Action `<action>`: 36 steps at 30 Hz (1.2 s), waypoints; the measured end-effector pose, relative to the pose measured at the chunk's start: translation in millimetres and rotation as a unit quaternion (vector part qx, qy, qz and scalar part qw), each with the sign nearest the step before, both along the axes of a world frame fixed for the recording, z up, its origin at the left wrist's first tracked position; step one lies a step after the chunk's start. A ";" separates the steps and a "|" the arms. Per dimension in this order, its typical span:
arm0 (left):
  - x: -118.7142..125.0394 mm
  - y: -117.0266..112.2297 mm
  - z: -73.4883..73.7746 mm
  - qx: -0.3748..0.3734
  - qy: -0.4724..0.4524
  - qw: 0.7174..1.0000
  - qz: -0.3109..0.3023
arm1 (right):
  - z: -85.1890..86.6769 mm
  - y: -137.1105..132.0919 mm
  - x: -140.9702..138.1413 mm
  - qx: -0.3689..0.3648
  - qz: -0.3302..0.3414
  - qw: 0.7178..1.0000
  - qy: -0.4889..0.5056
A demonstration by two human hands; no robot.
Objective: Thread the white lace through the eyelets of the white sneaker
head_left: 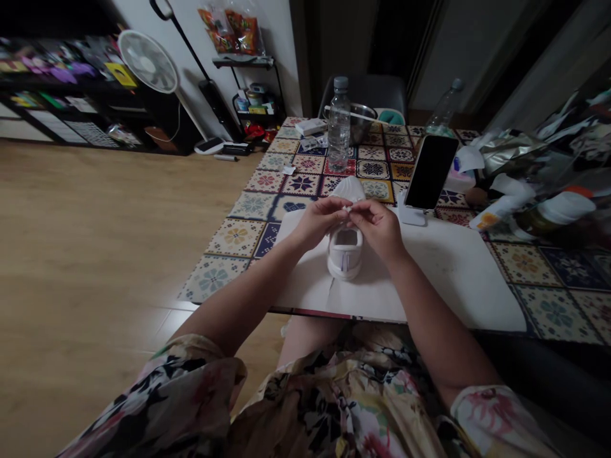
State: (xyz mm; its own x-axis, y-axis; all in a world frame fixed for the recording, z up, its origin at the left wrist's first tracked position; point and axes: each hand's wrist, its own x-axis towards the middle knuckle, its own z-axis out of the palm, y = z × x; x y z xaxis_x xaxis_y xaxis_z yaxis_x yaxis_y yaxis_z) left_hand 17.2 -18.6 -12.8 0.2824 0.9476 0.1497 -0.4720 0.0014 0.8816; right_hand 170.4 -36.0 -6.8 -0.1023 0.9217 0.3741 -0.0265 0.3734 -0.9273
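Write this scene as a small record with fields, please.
Main item: white shoe, heel toward the person, on flat white sheet
Left hand: fingertips over the shoe's upper; exact hold unclear
Right hand: fingertips close to the left's; hold also unclear
Right of shoe: black rectangular phone on white stand
Beyond shoe: upright clear plastic bottle
Under sheet: multicoloured square-patterned tablecloth

No text is legible; the print on the orange packets [247, 33] is blurred.
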 end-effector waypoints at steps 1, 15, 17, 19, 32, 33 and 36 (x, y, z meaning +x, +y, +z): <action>0.5 -0.3 0.0 0.010 0.001 1.000 0.007 | 0.7 -0.6 0.5 0.003 0.001 1.000 -0.003; 0.7 -2.4 2.5 0.059 0.030 0.997 0.031 | 2.2 -0.3 -0.5 0.022 -0.052 0.998 -0.020; -0.2 -0.7 0.2 0.051 0.031 0.997 0.039 | 3.1 0.3 3.8 0.071 -0.048 0.992 -0.089; -1.0 0.6 -1.6 0.039 0.039 0.998 0.042 | 3.7 2.5 8.0 0.115 -0.060 0.981 -0.144; -0.8 0.4 -2.3 0.055 0.095 0.990 0.083 | -0.4 5.5 6.5 0.005 0.029 0.992 -0.122; -0.6 0.2 -2.3 0.052 0.097 0.990 0.083 | 0.1 4.2 6.1 0.048 0.002 0.989 -0.142; 0.0 0.0 -1.9 0.037 0.106 0.990 0.086 | 0.9 0.0 4.1 0.173 -0.071 0.964 -0.187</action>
State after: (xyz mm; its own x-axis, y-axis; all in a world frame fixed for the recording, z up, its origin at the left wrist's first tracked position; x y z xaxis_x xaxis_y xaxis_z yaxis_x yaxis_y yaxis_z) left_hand 17.2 -18.6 -14.7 0.1514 0.9728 0.1753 -0.2631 -0.1313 0.9558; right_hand 174.5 -36.1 -5.9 -0.1713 0.7627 0.6237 0.3609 0.6376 -0.6806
